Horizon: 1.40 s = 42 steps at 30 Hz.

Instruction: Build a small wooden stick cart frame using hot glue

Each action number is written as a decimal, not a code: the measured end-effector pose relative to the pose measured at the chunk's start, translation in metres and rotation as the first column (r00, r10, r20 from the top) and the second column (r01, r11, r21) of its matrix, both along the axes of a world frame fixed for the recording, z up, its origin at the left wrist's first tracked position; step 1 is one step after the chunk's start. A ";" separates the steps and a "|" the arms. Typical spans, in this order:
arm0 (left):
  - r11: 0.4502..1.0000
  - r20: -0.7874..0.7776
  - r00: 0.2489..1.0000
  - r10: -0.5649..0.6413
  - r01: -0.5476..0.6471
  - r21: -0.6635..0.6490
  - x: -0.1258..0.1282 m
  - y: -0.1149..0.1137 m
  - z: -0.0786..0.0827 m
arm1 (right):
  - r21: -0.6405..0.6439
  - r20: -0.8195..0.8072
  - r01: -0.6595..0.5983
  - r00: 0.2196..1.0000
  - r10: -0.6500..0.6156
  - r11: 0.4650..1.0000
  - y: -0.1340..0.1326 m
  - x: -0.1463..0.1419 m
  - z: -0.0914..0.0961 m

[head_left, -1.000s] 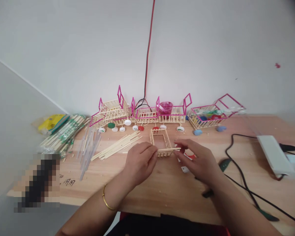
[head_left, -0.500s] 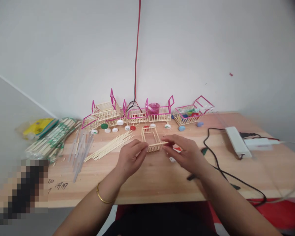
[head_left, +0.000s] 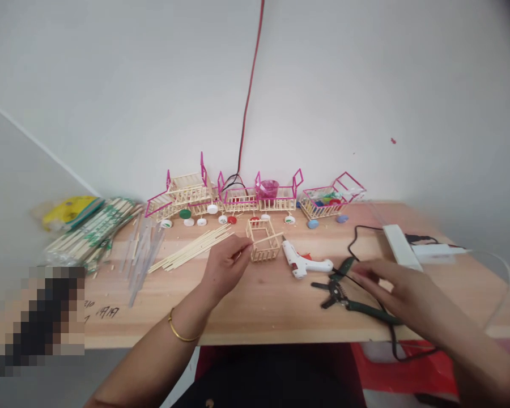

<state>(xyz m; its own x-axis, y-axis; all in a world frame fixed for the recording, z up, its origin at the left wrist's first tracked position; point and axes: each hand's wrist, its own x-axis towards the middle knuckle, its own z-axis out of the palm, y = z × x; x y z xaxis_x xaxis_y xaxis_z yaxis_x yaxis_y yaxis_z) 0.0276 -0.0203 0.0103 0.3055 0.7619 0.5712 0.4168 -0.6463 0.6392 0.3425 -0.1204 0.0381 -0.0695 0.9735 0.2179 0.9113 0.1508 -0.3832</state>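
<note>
My left hand point(head_left: 228, 263) pinches a thin wooden stick point(head_left: 271, 238), which points right above a small frame point(head_left: 263, 258) glued up from wooden sticks. The frame rests on the table in front of the fingertips. My right hand point(head_left: 386, 286) is over the green-handled pruning shears point(head_left: 336, 292), its fingers apart and close to the upper handle; whether they touch it I cannot tell. Between the stick frame and the shears lies a white glue gun point(head_left: 304, 262) with a red trigger.
Several small stick carts point(head_left: 280, 203) with pink trim and bottle-cap wheels line the wall. Loose sticks point(head_left: 189, 249), clear glue sticks point(head_left: 142, 263) and bagged sticks point(head_left: 96, 229) lie left. A white power strip point(head_left: 402, 246) and black cable point(head_left: 357, 229) are at right.
My right hand has let go of the stick and moved right to the shears, uncovering the glue gun. My left hand still holds the stick near the frame.
</note>
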 end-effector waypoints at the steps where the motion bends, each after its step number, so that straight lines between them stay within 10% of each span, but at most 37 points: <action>1: 1.000 0.008 1.000 0.007 -0.007 -0.016 0.000 0.000 0.000 | -0.049 0.013 -0.011 1.000 0.012 0.999 -0.004 0.006 -0.009; 10: 0.998 -0.120 0.991 0.062 -0.059 0.027 0.000 0.001 -0.002 | -0.058 -0.003 -0.034 0.999 0.034 0.998 -0.011 0.016 -0.025; 24: 0.959 -0.418 0.888 0.190 -0.077 0.274 0.000 0.007 -0.015 | 0.122 -0.156 -0.212 0.961 0.230 0.970 0.090 -0.078 -0.020; 42: 0.953 -0.546 0.808 0.219 -0.056 0.299 0.007 0.010 -0.012 | 0.006 -0.329 -0.184 0.928 0.176 0.983 0.092 -0.087 -0.028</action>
